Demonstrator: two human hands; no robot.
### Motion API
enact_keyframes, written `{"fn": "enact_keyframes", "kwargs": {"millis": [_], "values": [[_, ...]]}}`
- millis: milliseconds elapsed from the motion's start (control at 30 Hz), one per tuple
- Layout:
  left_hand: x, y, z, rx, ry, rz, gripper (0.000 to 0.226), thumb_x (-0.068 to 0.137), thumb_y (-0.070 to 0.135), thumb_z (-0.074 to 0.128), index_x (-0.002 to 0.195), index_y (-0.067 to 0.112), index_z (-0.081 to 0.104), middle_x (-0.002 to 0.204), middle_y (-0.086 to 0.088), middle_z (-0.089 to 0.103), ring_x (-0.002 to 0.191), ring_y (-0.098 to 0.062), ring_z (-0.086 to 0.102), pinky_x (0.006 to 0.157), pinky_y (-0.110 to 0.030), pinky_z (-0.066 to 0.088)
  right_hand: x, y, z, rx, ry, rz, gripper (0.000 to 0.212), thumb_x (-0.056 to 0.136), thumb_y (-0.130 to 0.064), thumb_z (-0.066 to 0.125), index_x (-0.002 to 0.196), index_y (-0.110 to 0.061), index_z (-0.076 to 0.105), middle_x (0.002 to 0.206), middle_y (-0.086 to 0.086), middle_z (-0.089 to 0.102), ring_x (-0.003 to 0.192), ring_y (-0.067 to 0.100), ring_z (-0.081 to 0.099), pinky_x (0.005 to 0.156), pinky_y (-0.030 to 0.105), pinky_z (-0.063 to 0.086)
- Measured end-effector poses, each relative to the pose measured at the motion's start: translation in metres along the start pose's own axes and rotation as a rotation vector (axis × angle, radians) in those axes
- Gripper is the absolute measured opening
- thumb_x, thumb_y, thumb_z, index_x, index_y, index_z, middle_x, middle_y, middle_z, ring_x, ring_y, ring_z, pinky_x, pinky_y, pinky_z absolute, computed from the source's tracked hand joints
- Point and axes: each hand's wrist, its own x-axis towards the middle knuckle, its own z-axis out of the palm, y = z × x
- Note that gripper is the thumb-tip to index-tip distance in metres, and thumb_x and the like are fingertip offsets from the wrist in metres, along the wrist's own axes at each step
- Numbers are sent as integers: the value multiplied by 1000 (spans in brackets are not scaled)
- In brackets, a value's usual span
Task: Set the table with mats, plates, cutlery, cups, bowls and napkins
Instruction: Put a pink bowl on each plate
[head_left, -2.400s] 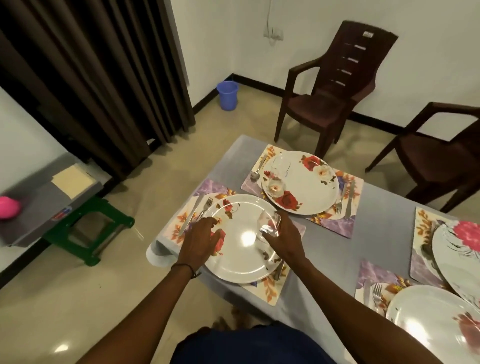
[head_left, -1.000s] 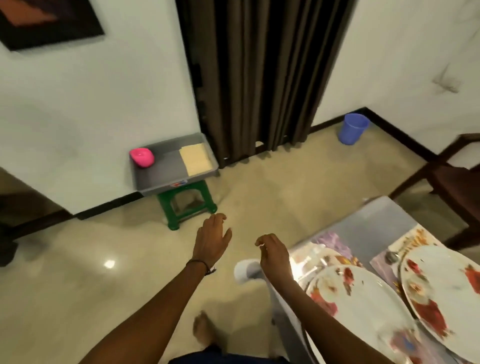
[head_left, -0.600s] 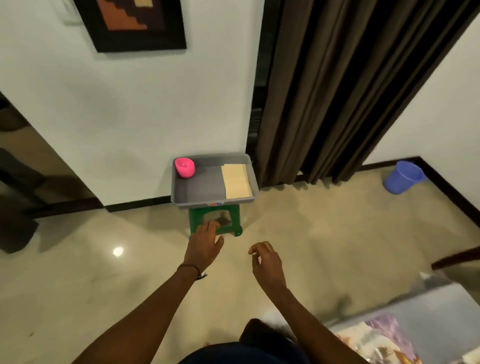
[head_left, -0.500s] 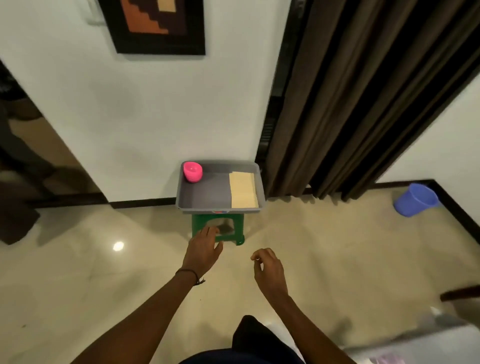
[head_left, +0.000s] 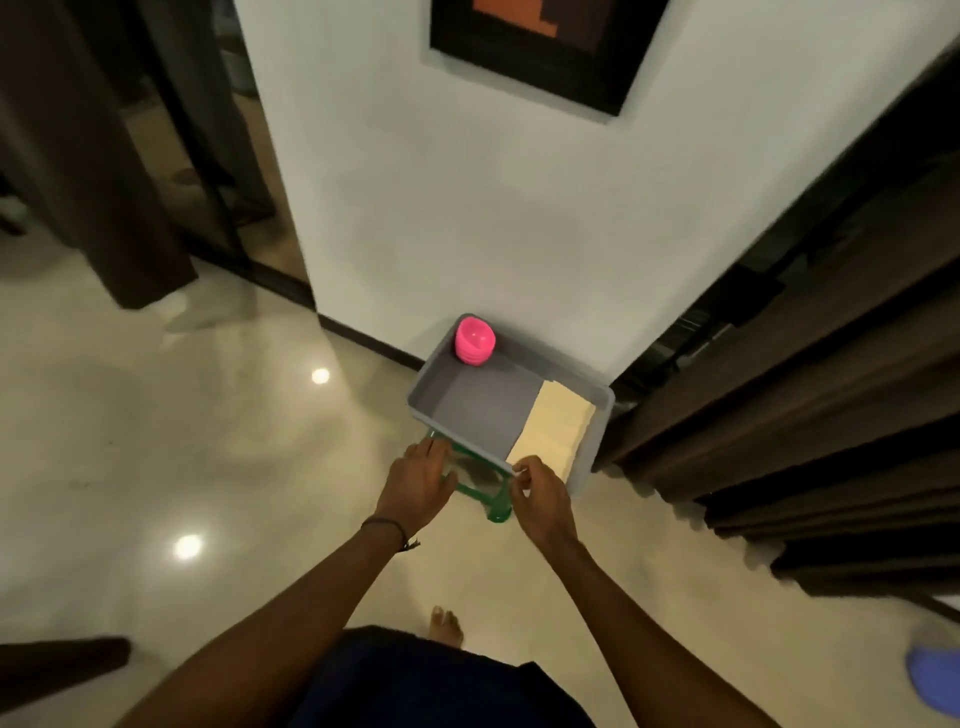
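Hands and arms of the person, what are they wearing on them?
Both forearms are bare, with no sleeves in view. The left hand has a thin dark band round its wrist, with a short loose end. The right hand shows no ring, watch or band. Dark blue clothing shows at the waist.

Pink bowls (head_left: 474, 343): small nested stack, glossy plastic, upright, mouths up. Sits in far left corner of grey tray (head_left: 422, 391), well beyond fingers of left hand (head_left: 418, 483).
Napkins (head_left: 558, 423): cream, flat neat rectangular pile along tray's right end. Near edge lies just beyond fingertips (head_left: 521, 470) of right hand (head_left: 543, 501); contact unclear.
Bowls and napkins well apart.
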Motion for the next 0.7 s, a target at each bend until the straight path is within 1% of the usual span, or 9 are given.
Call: {"fn": "enact_keyframes", "kwargs": {"millis": [67,133,233,300,400,500,600,700], "values": [[-3,-1,7,-27,15,-44,32,88,26,62,117,14,57,108,-3,61,89,-24,59,67,-35,49,27,0,-7,-17,-84,28,18,92,-24,63,108,-20,55,104,2,65,98,21,62,84,40,53],[0,-7,13,-26,37,-92,29,89,29,60,116,17,58,108,-1,62,89,-23,59,65,-34,48,54,-4,-12,-33,-148,52,28,90,-25,66,113,-16,54,108,6,65,101,24,61,85,37,51],[14,-23,22,-38,53,-179,26,89,29,60,113,18,59,107,0,61,88,-23,58,64,-32,45,92,-7,-12,-66,-200,76,34,87,-24,69,115,-16,51,111,8,64,104,26,61,84,33,47],[25,-34,33,-46,60,-224,24,88,27,61,110,17,60,104,-1,61,85,-23,58,62,-30,43,116,-6,-7,-90,-245,88,38,86,-25,71,116,-16,49,112,9,63,105,27,60,83,33,47],[46,-42,50,-65,64,-252,26,87,26,62,110,15,58,102,-2,59,84,-25,57,62,-33,46,153,-2,-4,-120,-304,57,44,86,-26,73,120,-15,47,113,12,61,105,29,59,79,33,46],[68,-51,67,-88,101,-283,28,85,25,65,110,15,57,101,-2,59,82,-22,56,64,-32,47,192,5,9,-111,-331,41,48,85,-27,75,122,-14,47,112,14,61,108,31,59,78,30,41],[94,-63,87,-136,143,-310,30,87,24,64,115,17,55,103,-1,58,83,-21,55,67,-32,49,240,14,31,-96,-352,46,52,84,-28,76,126,-17,45,110,10,59,111,32,58,82,33,44],[130,-84,127,-187,184,-323,27,87,21,62,113,16,54,103,-3,58,84,-23,57,68,-34,51,299,27,65,-100,-306,17,61,85,-29,76,134,-16,42,112,14,62,110,36,61,81,31,44]]}}
